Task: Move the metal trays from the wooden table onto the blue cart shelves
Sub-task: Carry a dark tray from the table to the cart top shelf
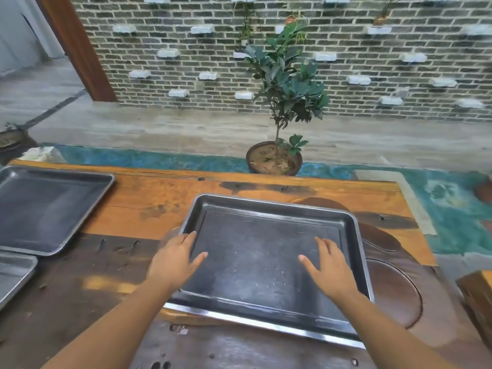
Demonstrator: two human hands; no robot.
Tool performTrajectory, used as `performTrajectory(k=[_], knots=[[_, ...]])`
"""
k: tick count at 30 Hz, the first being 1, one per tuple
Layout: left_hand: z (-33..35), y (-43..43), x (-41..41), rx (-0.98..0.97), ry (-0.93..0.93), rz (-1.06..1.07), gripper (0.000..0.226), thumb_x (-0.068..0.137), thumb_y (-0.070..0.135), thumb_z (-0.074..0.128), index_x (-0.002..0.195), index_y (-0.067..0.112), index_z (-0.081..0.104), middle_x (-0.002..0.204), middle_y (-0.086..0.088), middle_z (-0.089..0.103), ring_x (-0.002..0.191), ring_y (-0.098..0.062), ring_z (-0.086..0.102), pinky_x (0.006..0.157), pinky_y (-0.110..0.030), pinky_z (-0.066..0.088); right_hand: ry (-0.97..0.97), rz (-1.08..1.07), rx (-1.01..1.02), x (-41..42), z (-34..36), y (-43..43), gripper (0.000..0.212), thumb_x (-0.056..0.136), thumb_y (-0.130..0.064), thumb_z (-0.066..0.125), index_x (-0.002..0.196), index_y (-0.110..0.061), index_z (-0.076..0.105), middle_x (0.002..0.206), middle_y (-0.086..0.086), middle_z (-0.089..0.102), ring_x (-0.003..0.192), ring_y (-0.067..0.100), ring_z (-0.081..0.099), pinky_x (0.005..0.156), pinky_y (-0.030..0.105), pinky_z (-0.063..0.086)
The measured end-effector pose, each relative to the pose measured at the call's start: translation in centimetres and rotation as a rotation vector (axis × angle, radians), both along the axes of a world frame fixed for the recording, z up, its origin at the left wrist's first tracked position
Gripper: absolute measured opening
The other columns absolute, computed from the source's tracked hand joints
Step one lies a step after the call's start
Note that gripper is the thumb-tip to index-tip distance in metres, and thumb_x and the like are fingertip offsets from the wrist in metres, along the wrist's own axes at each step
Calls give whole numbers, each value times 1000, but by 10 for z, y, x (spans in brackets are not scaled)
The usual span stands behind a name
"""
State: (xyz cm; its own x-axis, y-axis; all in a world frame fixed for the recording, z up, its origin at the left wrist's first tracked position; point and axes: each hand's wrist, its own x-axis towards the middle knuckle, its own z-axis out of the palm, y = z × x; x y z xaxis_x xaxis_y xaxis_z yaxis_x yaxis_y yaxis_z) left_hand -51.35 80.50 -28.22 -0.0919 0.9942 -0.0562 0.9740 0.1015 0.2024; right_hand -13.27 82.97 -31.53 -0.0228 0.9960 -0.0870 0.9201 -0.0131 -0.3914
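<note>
Presently left hand (pixel 176 258) and right hand (pixel 328 267) lie flat (fingers straight), seemingly touching the tray (pixel 255 278).

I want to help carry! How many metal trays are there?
3: the middle tray under the left hand and right hand, the far-left tray, the near-left tray, partly cut off. More may be hidden.

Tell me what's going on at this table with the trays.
A person holds both hands open over the metal tray in front of them on the wooden table: the left hand at its left rim, the right hand over its floor. Neither grips it yet. A second tray and a third tray lie to the left, also on the table.
</note>
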Motion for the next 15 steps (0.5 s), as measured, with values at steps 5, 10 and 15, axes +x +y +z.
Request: performTrajectory(k=[5, 10, 15], knots=[[-24, 36, -7, -63, -19, -88, 75, 90, 65, 43, 150, 22, 32, 146, 3, 47, 130, -18, 48, 98, -35, 49, -13, -98, -9, 10, -12, 8, 77, 87, -71, 36, 149, -25, 26, 152, 2, 30, 139, 23, 33, 102, 42, 42], [-41, 63, -15, -84, 6, -109, 73, 91, 60, 47, 150, 18, 32, 147, -1, 47, 135, -22, 42, 104, -36, 42, -53, -180, -22, 20, -25, 13, 75, 87, -68, 42, 146, -23, 30, 149, 4, 33, 135, 26, 39, 102, 44, 44], [-66, 76, -25, -76, 96, -110, 79, 89, 60, 51, 151, 16, 29, 155, -7, 35, 143, -26, 30, 112, -39, 33, -211, -275, -80, 40, -46, 16, 80, 87, -63, 50, 148, -14, 30, 152, 13, 34, 138, 32, 36, 107, 45, 41]])
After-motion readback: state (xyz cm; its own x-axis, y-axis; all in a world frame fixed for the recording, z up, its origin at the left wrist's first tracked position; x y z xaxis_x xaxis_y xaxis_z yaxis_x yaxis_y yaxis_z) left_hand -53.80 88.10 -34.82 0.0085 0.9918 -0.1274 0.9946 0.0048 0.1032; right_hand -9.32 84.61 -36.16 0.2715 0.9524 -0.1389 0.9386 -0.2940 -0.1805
